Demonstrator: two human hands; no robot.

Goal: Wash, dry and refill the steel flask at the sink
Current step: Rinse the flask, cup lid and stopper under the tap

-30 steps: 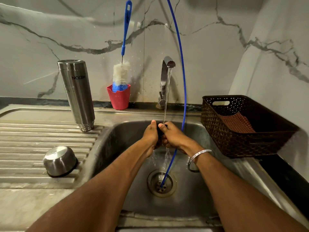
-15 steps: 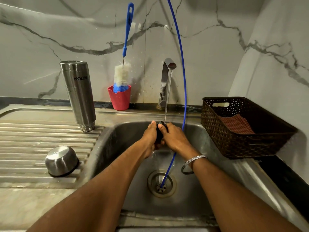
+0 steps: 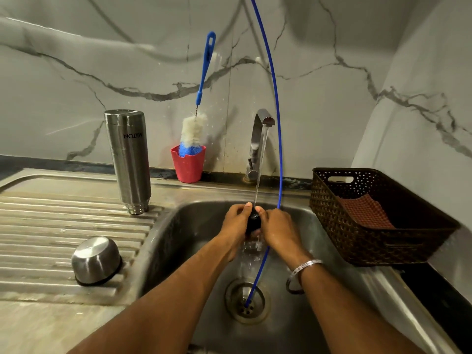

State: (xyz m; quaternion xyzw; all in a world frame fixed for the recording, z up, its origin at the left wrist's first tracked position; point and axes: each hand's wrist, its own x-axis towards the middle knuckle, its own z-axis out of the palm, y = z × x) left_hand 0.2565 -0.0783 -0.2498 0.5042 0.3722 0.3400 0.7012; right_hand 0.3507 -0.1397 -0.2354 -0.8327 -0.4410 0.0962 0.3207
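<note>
The steel flask stands upside down on the ribbed draining board at the far left of the sink, apart from both hands. In the middle of the basin the left hand and the right hand close together round a small black part, probably the flask's inner stopper, and hold it under the thin stream from the tap. Fingers of both hands curl about it, so each grasps it; water splashes off below them toward the drain. A bangle sits on the right wrist, and a thin blue tube arcs down from above, past the right hand, into the drain.

Judged from this, the washing step is in hand: the small part is being rinsed. The next move would call for shaking it off and setting it down to drain, or reaching right for the cloth in the dark woven basket to begin drying.

The flask looks tall, cylindrical and brushed, with its printed name inverted and its threaded mouth down on the ridges, so it is likely draining. Its steel cap, dome upward, rests on the nearer part of the board. Behind, between flask and tap, a blue-handled bottle brush stands in a red cup against the marble wall.
</note>
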